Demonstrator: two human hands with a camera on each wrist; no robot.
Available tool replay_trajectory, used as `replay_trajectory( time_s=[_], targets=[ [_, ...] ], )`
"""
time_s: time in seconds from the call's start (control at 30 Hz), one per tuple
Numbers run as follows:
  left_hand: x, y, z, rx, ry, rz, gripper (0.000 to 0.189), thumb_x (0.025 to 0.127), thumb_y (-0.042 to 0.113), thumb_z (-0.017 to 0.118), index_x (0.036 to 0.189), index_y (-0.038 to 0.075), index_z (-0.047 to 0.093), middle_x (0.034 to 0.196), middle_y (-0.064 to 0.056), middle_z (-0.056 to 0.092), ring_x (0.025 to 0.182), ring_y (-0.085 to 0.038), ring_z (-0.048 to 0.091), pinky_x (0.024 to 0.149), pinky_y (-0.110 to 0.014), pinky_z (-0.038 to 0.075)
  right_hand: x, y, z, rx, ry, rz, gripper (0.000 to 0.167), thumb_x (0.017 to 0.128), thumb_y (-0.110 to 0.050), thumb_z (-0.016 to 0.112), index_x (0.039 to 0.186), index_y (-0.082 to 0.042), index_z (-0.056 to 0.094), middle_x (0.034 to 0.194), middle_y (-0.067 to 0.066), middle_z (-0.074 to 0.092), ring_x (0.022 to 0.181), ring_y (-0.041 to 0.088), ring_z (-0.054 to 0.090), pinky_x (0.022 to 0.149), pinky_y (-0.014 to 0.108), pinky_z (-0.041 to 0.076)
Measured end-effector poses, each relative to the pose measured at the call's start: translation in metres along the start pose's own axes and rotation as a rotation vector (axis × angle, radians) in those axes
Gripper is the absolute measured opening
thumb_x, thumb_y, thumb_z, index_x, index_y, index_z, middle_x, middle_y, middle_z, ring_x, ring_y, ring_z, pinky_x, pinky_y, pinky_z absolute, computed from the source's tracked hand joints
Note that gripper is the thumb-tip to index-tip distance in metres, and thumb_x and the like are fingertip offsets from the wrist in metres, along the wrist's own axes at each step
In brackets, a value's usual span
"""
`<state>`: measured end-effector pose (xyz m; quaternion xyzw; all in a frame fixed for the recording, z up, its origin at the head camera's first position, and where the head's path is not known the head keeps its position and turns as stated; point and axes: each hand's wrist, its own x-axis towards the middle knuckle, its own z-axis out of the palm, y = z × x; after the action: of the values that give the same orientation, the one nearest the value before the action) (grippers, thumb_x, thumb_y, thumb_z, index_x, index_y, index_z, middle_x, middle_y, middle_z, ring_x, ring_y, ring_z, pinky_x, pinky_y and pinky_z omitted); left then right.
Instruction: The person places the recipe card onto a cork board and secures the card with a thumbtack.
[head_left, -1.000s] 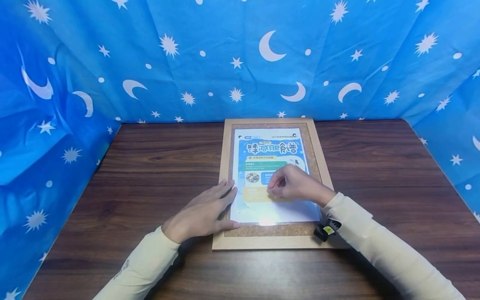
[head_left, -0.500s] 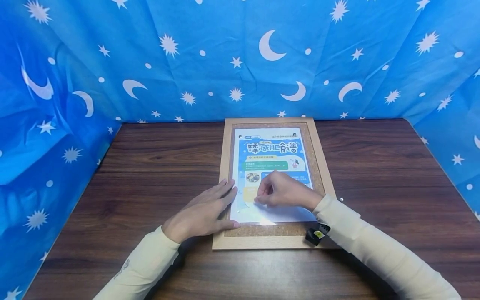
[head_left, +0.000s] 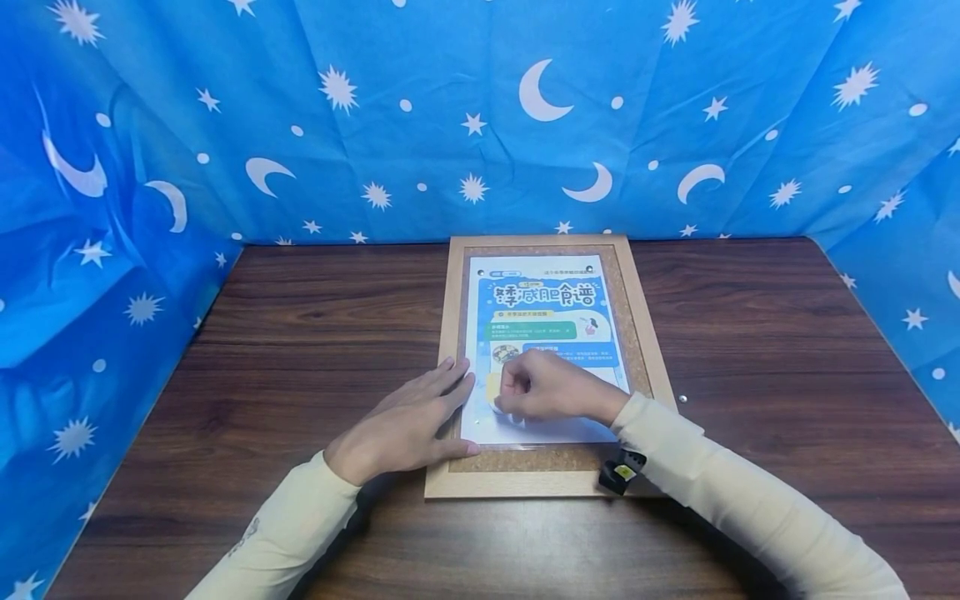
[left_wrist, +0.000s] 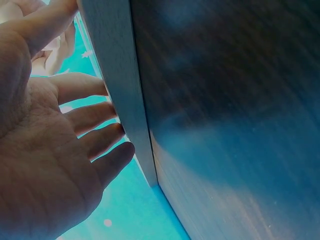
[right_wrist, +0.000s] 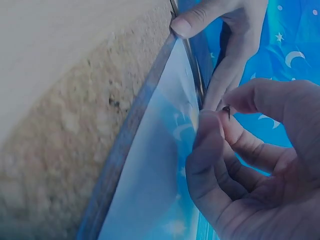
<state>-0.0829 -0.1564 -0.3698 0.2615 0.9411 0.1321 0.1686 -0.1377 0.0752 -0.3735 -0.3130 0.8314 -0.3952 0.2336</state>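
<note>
title characters [head_left: 558, 296] "减肥食谱" on printed sheet [head_left: 543, 331], smaller lines [head_left: 588, 358] too small to read

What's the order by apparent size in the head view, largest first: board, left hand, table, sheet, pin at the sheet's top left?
1. Table
2. Board
3. Sheet, partly covered by the right hand
4. Left hand
5. Pin, just a dark dot

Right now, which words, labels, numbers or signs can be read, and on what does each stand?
"冬季减肥食谱": title on the printed sheet; first character less clear.
Too small: its top line, green band and blue band.
Too small: any marking on the yellow wrist label.
Dark print on the left sleeve: unclear.
</note>
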Motion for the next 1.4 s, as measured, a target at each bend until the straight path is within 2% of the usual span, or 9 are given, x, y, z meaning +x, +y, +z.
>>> replay_trajectory(
  time_s=[0.5,0.67,0.97,1.17,1.3,1.4],
  targets=[
    [0.0,-0.001,0.0,0.006,0.003,0.002,0.089,0.092,0.055,0.068,0.157,0.004,0.035,0.167,-0.013,0.019,0.155,-0.031,0.01,0.122,-0.052,0.019,0.01,-0.004,0.008,0.05,-0.039,-0.051,0.007,0.088,-0.004,0.068,0.083,-0.008,0.07,0.069,-0.002,0.063,0.06,0.01,0.059,0.059,0.024,0.051],
    [0.0,-0.002,0.0,0.003,0.006,0.007,0.089,0.092,0.056,0.068,0.157,0.004,0.034,0.168,-0.013,0.018,0.155,-0.03,0.01,0.122,-0.052,0.019,0.013,-0.005,0.008,0.098,-0.069,-0.022,0.006,0.088,-0.002,0.069,0.088,-0.005,0.074,0.071,0.0,0.067,0.061,0.012,0.061,0.058,0.024,0.052],
    [0.0,-0.001,0.0,-0.006,-0.001,-0.001,0.089,0.092,0.056,0.067,0.157,0.004,0.034,0.168,-0.012,0.018,0.155,-0.029,0.009,0.123,-0.052,0.018,0.016,-0.009,0.011,0.181,-0.095,0.047,0.015,0.086,0.006,0.066,0.089,-0.004,0.077,0.072,0.004,0.071,0.063,0.015,0.066,0.063,0.028,0.058],
    [0.0,-0.001,-0.001,-0.004,-0.002,-0.004,0.09,0.092,0.056,0.067,0.157,0.004,0.034,0.168,-0.012,0.018,0.155,-0.03,0.009,0.123,-0.052,0.018,0.019,-0.013,0.016,0.266,-0.093,0.107,0.012,0.086,0.011,0.07,0.084,0.0,0.074,0.072,0.01,0.073,0.06,0.019,0.07,0.061,0.033,0.061],
    [0.0,-0.001,-0.001,-0.001,-0.002,0.0,0.09,0.092,0.056,0.067,0.157,0.004,0.033,0.168,-0.012,0.018,0.155,-0.03,0.009,0.122,-0.052,0.018,0.022,-0.013,0.018,0.269,-0.086,0.12,0.012,0.085,0.008,0.075,0.08,-0.002,0.072,0.068,0.01,0.072,0.056,0.018,0.069,0.059,0.033,0.061],
    [0.0,-0.001,-0.001,0.0,-0.003,0.003,0.09,0.093,0.056,0.067,0.157,0.003,0.033,0.167,-0.013,0.018,0.155,-0.03,0.009,0.122,-0.052,0.018,0.024,-0.013,0.019,0.266,-0.091,0.119,0.012,0.085,0.01,0.074,0.08,0.0,0.073,0.068,0.01,0.073,0.056,0.018,0.069,0.059,0.033,0.061]
  ],
)
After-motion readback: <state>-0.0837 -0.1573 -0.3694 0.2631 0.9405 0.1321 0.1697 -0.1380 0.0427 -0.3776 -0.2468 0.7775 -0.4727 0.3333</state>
